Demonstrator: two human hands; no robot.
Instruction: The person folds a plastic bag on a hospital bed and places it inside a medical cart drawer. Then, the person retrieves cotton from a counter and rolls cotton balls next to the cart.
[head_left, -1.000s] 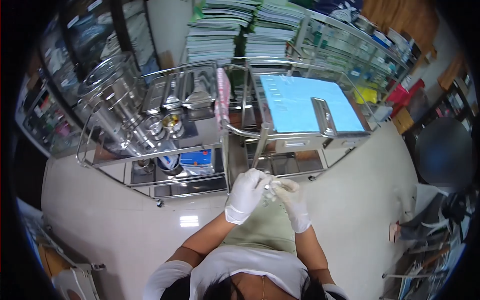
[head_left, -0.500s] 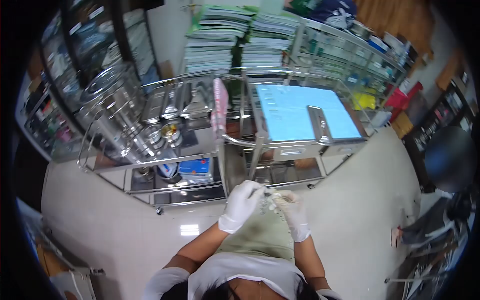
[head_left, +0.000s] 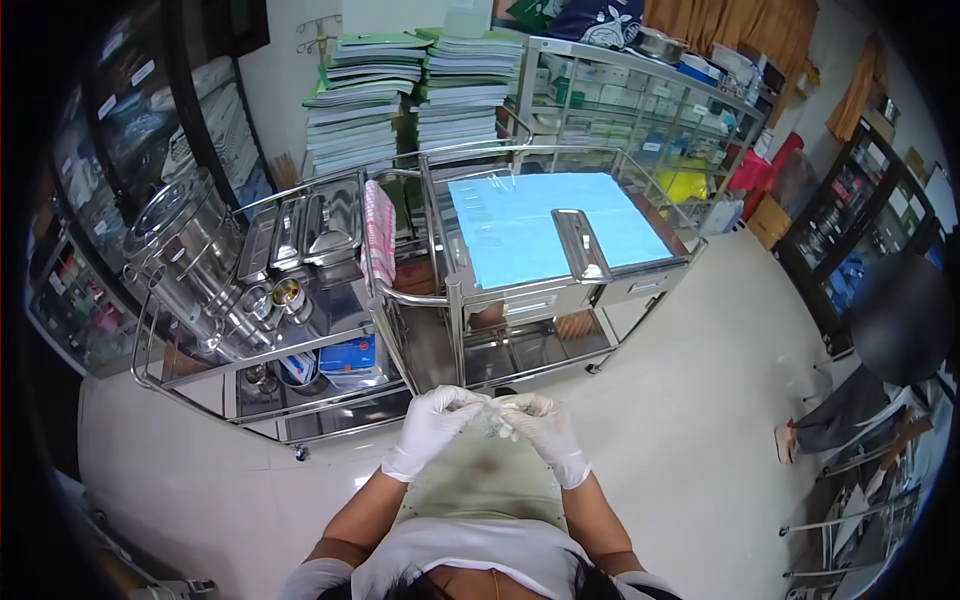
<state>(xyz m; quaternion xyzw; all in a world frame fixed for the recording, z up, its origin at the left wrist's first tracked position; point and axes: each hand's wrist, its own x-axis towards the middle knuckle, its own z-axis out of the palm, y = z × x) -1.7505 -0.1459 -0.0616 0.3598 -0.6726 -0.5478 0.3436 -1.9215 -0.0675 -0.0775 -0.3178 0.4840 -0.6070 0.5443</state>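
Observation:
In white gloves, my left hand (head_left: 432,430) and my right hand (head_left: 545,437) meet in front of my body, between me and the two metal trolleys. Both are closed, fingertips pinched together on a small, pale, see-through item (head_left: 494,418) whose kind I cannot make out. It spans the short gap between the fingers, and the fingertips hide part of it. Beyond my hands, a blue sheet (head_left: 520,225) covers the top of the right trolley (head_left: 455,325). A lidded steel instrument tray (head_left: 580,245) lies on the sheet, with several thin see-through packets (head_left: 480,225) along its left side.
On the left trolley (head_left: 345,318) are steel drums (head_left: 185,235), lidded trays (head_left: 333,225), small bowls (head_left: 289,295) and a pink checked cloth (head_left: 378,232). A blue box (head_left: 348,355) sits below. Paper stacks (head_left: 365,100) and a glass cabinet (head_left: 640,100) stand behind. A person (head_left: 850,400) is at right.
My view has turned to the right, so the trolleys appear farther left. My hands have come closer together around the small item, and less of it shows.

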